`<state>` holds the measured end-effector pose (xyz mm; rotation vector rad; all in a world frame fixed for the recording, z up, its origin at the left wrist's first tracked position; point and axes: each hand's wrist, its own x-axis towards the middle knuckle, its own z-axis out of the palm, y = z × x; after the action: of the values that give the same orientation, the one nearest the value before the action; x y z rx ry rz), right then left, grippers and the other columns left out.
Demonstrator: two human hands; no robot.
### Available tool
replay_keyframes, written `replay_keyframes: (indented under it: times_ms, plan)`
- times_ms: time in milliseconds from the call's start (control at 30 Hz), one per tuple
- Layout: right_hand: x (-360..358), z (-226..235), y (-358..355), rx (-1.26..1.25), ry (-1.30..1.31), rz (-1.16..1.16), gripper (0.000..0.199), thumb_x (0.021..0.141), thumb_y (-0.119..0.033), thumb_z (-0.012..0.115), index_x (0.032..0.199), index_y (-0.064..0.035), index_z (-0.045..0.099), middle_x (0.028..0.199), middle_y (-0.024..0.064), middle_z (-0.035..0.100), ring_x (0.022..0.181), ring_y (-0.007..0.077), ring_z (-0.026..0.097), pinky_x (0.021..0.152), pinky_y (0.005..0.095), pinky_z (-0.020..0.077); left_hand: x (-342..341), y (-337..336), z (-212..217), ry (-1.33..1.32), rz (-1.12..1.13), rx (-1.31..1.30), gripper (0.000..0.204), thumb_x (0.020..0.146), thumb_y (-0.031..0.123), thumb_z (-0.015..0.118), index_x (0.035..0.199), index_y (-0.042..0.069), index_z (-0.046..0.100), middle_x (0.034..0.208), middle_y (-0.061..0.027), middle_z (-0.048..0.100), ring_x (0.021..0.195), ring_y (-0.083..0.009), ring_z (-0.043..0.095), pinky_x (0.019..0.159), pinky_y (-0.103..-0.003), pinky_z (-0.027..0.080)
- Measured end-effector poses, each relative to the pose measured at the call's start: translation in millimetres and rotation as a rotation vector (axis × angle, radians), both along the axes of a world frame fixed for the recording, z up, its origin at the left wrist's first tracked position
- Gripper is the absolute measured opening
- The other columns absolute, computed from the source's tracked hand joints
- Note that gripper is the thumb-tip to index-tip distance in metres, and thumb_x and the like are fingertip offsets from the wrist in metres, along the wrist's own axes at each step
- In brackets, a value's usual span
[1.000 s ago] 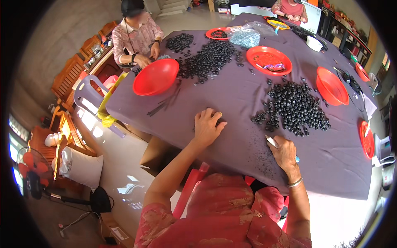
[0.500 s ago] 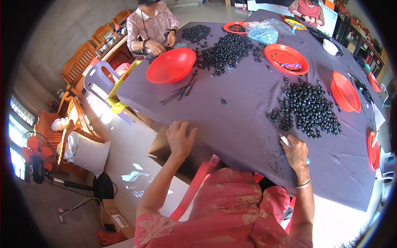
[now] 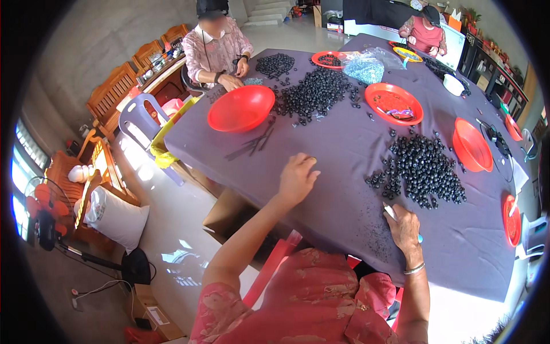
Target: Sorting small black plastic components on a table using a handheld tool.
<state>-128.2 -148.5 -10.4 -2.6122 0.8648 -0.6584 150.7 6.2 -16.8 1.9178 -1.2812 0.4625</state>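
My left hand (image 3: 298,180) reaches over the dark cloth near the middle of the table. Its fingertips are at a small round black part (image 3: 313,158), and the thumb stands apart from them. Whether the fingers grip the part is hard to see. My right hand (image 3: 405,228) is closed around a slim tool (image 3: 391,212) with a white front and a pale blue rear end; its tip is hidden or too small to make out. Just beyond that hand lies a heap of small round black parts (image 3: 427,169). Fine black scraps (image 3: 375,235) are scattered to its left.
A red basin (image 3: 240,109) and dark strips (image 3: 255,140) lie at the left. A larger black heap (image 3: 318,94), a plastic bag (image 3: 365,67) and a red tray (image 3: 381,103) are farther back. Another red basin (image 3: 472,146) stands right. Two people sit across the table.
My left hand has moved from the table's near edge forward and right to the lone black part. The right hand keeps its hold on the tool. The head view has tilted up slightly.
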Motion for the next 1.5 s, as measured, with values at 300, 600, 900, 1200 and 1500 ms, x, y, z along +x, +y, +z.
replay_keyframes:
  times_ms: [300,600,900,1200,1500]
  plan:
    - [-2,-2,-8,-0.026,0.025,-0.002,0.016,0.08,-0.017,0.068,0.082,-0.0052,0.057,0.072,0.0186,0.062,0.072,0.0424,0.06,0.06,0.0491,0.0466,34,-10,-30,-0.128,0.003,0.221,0.013,0.08,0.005,0.061,0.093,0.007,0.062,0.097,-0.0115,0.057,0.097,-0.0337,0.054,0.08,-0.043,0.048]
    - [0,-10,-9,0.007,0.115,-0.038,0.016,0.079,-0.021,0.067,0.09,-0.01,0.061,0.077,0.014,0.066,0.072,0.0357,0.067,0.062,0.0481,0.0529,89,-7,-28,0.002,-0.017,0.203,0.024,0.075,0.003,0.069,0.096,0.0,0.059,0.091,-0.0204,0.057,0.086,-0.042,0.056,0.073,-0.047,0.046]
    - [0,-14,-14,0.118,0.06,-0.039,0.015,0.082,-0.019,0.064,0.092,-0.0092,0.061,0.076,0.0168,0.065,0.076,0.0389,0.065,0.065,0.0498,0.0516,59,48,-16,-0.091,-0.009,0.286,0.017,0.075,-0.001,0.057,0.092,-0.005,0.057,0.084,-0.0254,0.054,0.084,-0.0455,0.054,0.073,-0.05,0.043]
    - [-34,52,-68,0.029,-0.204,-0.386,0.054,0.083,-0.016,0.064,0.13,-0.0018,0.041,0.08,0.0254,0.064,0.078,0.0443,0.063,0.069,0.0516,0.0495,19,158,21,0.221,0.232,0.736,0.02,0.075,0.018,0.06,0.086,0.002,0.065,0.084,-0.0214,0.064,0.083,-0.0409,0.062,0.072,-0.049,0.048]
    - [-80,109,-100,-0.043,-0.464,-0.439,0.034,0.084,-0.011,0.062,0.116,-0.0026,0.052,0.075,0.0196,0.062,0.07,0.0369,0.064,0.063,0.0433,0.0465,-16,123,28,0.223,0.067,0.521,0.019,0.079,0.019,0.068,0.088,0.003,0.065,0.069,-0.0178,0.062,0.068,-0.0378,0.063,0.061,-0.044,0.048]
